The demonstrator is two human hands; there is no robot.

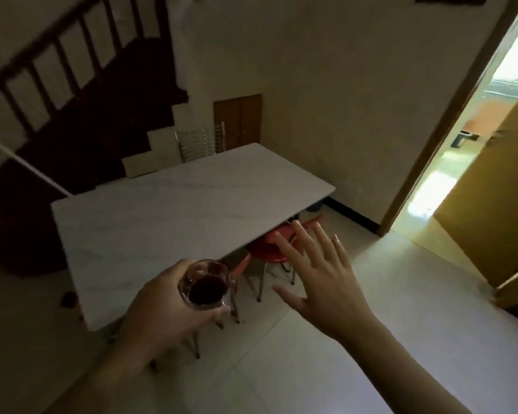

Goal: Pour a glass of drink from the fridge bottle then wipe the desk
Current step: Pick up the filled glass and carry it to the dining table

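Observation:
My left hand (165, 309) grips a clear glass (205, 285) holding a dark red drink, carried in the air near the front corner of the white marble-patterned desk (174, 222). My right hand (317, 273) is held out in front of me with its fingers spread and straight, holding nothing, above the floor beside the desk's right edge. No bottle or cloth is in view.
Red chairs (269, 252) with thin metal legs are tucked under the desk's near side. A dark wooden staircase (81, 115) rises at the left. A metal rack (201, 143) stands behind the desk. An open yellow door (497, 198) and a bright doorway are at the right.

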